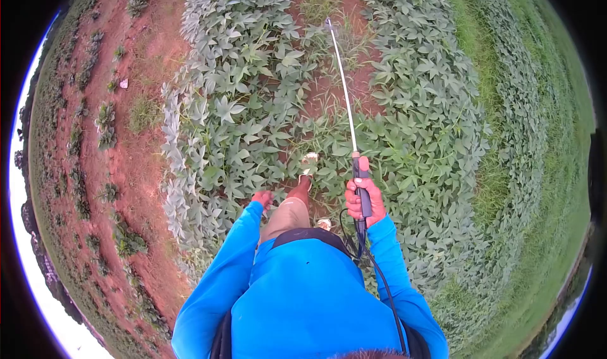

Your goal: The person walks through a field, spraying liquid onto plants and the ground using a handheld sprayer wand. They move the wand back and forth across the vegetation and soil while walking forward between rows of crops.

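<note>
One slim, straight sprayer wand (345,87) stands out, its shaft pale and glossy, meeting a dark grey handle (365,202) with reddish parts at its top. The right hand (367,201) is wrapped firmly around that handle; a thin black hose (384,284) trails beneath. The shaft reaches forward over the red soil strip (325,99), between its leafy edges. The left hand (263,199) hangs with fingers curled; I cannot tell whether they close fully.
</note>
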A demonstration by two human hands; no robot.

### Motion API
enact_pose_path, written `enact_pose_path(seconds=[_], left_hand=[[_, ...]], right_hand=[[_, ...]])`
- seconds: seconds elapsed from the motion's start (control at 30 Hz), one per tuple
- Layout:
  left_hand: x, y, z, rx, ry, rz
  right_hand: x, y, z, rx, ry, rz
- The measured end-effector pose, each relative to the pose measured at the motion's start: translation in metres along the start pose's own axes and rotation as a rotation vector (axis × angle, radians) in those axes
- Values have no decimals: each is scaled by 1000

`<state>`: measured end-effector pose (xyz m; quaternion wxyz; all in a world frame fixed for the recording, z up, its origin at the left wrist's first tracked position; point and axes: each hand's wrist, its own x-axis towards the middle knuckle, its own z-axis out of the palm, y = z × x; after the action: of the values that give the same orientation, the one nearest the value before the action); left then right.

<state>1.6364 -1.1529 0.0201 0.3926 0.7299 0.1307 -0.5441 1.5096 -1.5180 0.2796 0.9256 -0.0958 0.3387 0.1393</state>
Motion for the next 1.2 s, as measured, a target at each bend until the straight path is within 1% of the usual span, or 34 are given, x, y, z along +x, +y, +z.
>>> enact_pose_path(seconds=[0.03, 0.07, 0.1, 0.13, 0.17, 0.2, 0.23, 0.3, 0.37, 0.43, 0.47, 0.5, 0.57, 0.63, 0.7, 0.73, 0.8, 0.83, 0.87, 0.93, 0.97, 1.03, 1.07, 1.1, 1.13, 1.17, 1.2], left_hand=[[19, 28, 0, -38, 5, 61], [34, 53, -2, -101, -46, 120], [42, 74, -5, -164, -96, 169], [45, 101, -6, -177, -97, 170], [42, 134, -6, -143, -98, 218], [37, 163, -7, -107, -100, 261], [35, 188, -10, -118, -105, 256], [30, 238, -11, -237, -136, 247], [8, 292, -12, -323, -238, 339], [-17, 351, -14, -398, -387, 393], [-38, 384, -16, -363, -448, 457], [-62, 415, -17, -327, -507, 520], [-113, 469, -18, -184, -572, 706], [-168, 514, -17, -23, -622, 1037], [-215, 546, -15, -17, -864, 1172], [-239, 563, -17, 99, -881, 1265], [-272, 583, -20, 295, -904, 1408], [-285, 593, -21, 378, -884, 1424], [-294, 604, -22, 436, -866, 1421], [-303, 626, -20, 559, -822, 1399], [-303, 637, -19, 622, -803, 1368], [-300, 650, -12, 698, -804, 1304], [-296, 646, -1, 701, -823, 1315], [-290, 649, 0, 445, -514, 1444], [-283, 654, 2, 180, -190, 1533], [-275, 660, 5, 185, -183, 1543], [-268, 702, -15, 530, -666, 1361]], right_hand=[[10, -16, 10, 23, -84, 56], [21, -28, 21, 37, -134, 71], [30, -38, 30, 27, -126, 76], [42, -50, 39, 34, -153, 100], [55, -63, 48, 42, -179, 126], [65, -74, 59, 27, -183, 135], [76, -83, 67, 23, -173, 141], [92, -101, 80, -13, -126, 112], [99, -116, 93, -51, -65, 97], [103, -129, 99, -111, 72, 3], [104, -134, 102, -138, 130, -38], [104, -137, 103, -143, 135, -28], [100, -144, 105, -133, 275, -128], [97, -148, 101, -86, 249, -116], [101, -142, 98, -273, 369, -537], [102, -148, 96, -270, 369, -505], [99, -175, 84, -133, 320, -236], [104, -186, 84, -67, 294, -115], [108, -189, 93, -60, 305, -94], [114, -198, 116, -44, 74, -70], [118, -202, 122, -36, 89, -89], [130, -213, 134, -4, 51, 11], [136, -219, 137, -29, 57, 38], [145, -226, 139, -57, 53, 73], [156, -233, 134, 2, -43, 142], [166, -241, 135, 6, -103, 212], [175, -250, 139, 1, -124, 253]])
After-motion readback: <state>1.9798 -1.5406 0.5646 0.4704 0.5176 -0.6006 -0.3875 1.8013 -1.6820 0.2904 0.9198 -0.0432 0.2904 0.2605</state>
